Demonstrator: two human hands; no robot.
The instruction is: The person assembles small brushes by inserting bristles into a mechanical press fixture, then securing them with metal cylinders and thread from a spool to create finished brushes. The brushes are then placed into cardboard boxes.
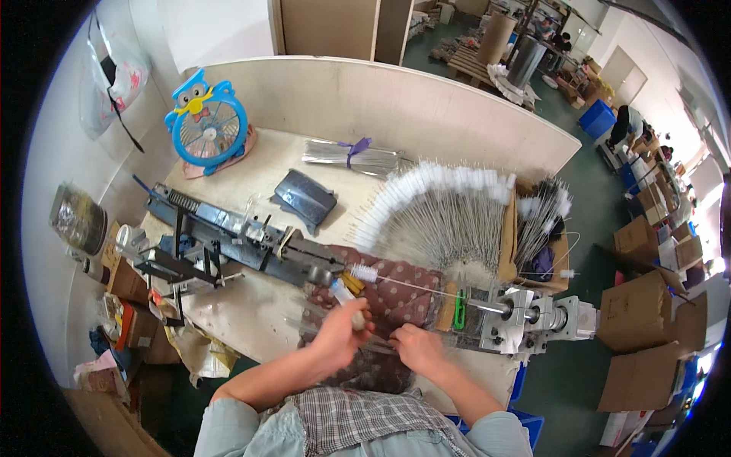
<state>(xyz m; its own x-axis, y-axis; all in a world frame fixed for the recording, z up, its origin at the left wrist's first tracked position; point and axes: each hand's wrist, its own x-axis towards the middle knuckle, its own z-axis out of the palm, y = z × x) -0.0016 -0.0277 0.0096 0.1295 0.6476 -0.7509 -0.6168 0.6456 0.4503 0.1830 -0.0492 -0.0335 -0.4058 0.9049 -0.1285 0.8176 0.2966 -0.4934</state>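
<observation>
My left hand [343, 333] is closed around a pale, rounded object [358, 320]; a white and light-blue piece [340, 292] sticks up beyond the fingers, and its kind I cannot make out. My right hand [417, 350] is closed, fingertips pinched near several thin wires [373, 340] over the brown dotted cloth [403, 282]; what it grips is too blurred to name. Just beyond my hands, a thin wire with a white bristle brush head [364, 273] runs from the metal rail fixture [293, 255] to the motor spindle [495, 308]. Small yellow pieces [352, 283] lie beside the brush head.
Many white-tipped wire brushes [449, 213] fan out at the back right, beside a cardboard box [509, 236] of more. Behind the rail lie a dark plastic piece [304, 199], a tied wire bundle [354, 156] and a blue fan [209, 133]. A green clip [460, 311] stands near the spindle.
</observation>
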